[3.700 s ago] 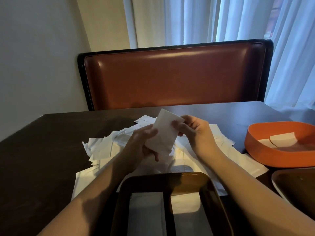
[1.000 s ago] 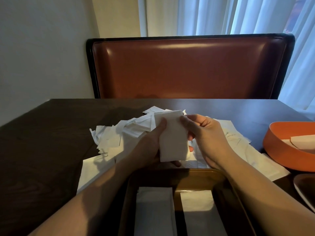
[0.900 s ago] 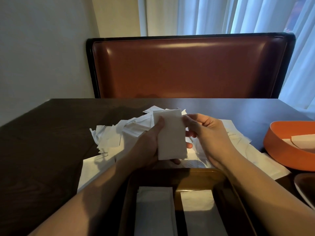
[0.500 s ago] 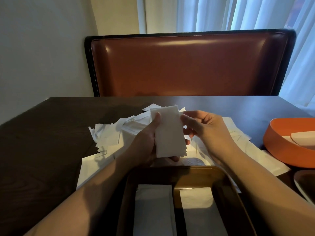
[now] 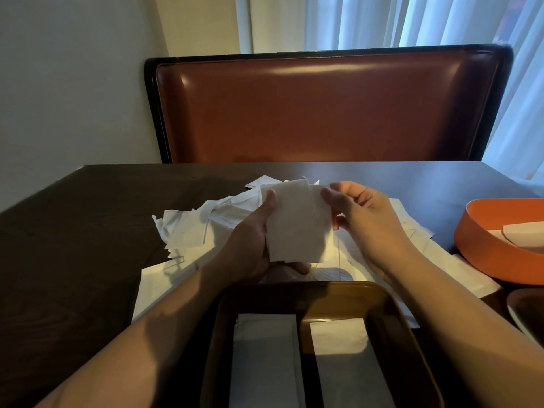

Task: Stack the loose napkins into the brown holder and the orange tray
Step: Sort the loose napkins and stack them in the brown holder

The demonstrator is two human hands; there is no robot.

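A small stack of folded white napkins [image 5: 297,222] stands upright above the table, gripped by my left hand [image 5: 250,245] from the left side, thumb on its front. My right hand [image 5: 359,213] pinches the stack's upper right edge with its fingertips. Behind and under both hands lies a loose pile of napkins [image 5: 191,228]. The brown holder [image 5: 379,301] sits nearest me, with a napkin stack in each of its two compartments. The orange tray [image 5: 482,251] stands at the right edge and holds a few napkins.
The dark wooden table [image 5: 73,231] carries everything. A brown leather bench back [image 5: 323,107] rises behind it, with white curtains beyond. The rim of a dark dish [image 5: 527,310] shows at the right, just below the orange tray.
Both hands still hold the napkin stack. It has tilted a little and my right fingertips have shifted along its right edge. The view has risen slightly.
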